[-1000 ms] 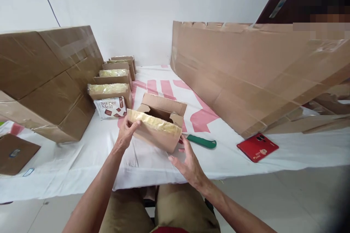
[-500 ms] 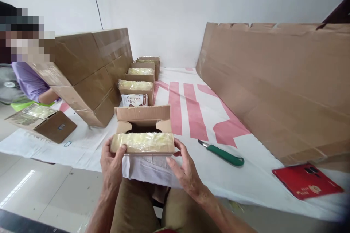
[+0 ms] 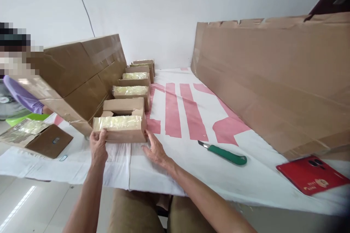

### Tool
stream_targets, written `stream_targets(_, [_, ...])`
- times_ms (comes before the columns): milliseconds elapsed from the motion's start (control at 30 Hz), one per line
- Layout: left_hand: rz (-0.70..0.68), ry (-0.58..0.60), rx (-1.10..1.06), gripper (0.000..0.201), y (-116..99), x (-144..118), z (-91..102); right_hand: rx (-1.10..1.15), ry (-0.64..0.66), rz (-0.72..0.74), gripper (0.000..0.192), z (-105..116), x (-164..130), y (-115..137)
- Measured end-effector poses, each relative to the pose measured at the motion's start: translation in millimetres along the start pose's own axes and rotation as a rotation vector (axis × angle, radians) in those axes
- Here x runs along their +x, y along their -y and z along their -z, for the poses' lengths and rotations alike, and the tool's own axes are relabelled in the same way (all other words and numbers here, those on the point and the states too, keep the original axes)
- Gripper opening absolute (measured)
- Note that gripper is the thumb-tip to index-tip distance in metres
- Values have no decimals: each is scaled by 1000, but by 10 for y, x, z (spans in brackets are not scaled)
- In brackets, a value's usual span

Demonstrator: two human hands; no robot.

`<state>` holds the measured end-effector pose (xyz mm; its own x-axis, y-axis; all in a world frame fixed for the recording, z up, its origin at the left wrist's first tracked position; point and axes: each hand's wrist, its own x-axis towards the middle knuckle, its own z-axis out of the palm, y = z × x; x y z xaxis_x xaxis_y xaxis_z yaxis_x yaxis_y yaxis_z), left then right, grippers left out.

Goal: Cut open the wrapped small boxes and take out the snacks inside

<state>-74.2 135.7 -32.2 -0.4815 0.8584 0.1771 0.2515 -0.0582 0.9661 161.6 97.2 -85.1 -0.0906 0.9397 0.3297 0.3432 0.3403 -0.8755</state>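
Nearest the viewer, a person's left hand (image 3: 98,147) and right hand (image 3: 155,149) rest with fingers spread against the two near corners of a small open brown cardboard box (image 3: 119,128), its front flap covered in yellowish tape; neither hand closes around it. The box sits on the white cloth-covered table (image 3: 191,174), at the near end of a row of similar small brown boxes (image 3: 133,80) running toward the wall, so it looks lined up. A green-handled knife (image 3: 224,154) and a red phone (image 3: 311,178) lie to the right. Large brown cartons (image 3: 79,72) flank the row; another person's purple sleeve (image 3: 22,94) shows left.
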Motion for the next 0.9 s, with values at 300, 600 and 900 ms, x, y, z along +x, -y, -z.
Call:
stream_targets(300, [193,-132,69,96,205,-455,-16,21,69,14,73,75,28,-195])
stream_targets(600, [137,-39,161,101,429,-863,-140,3,136,39,55,35,13,-311])
stream_targets(900, [-19,66,343,84,583,-624,-552,-87,186,77,68,-5,22,-342])
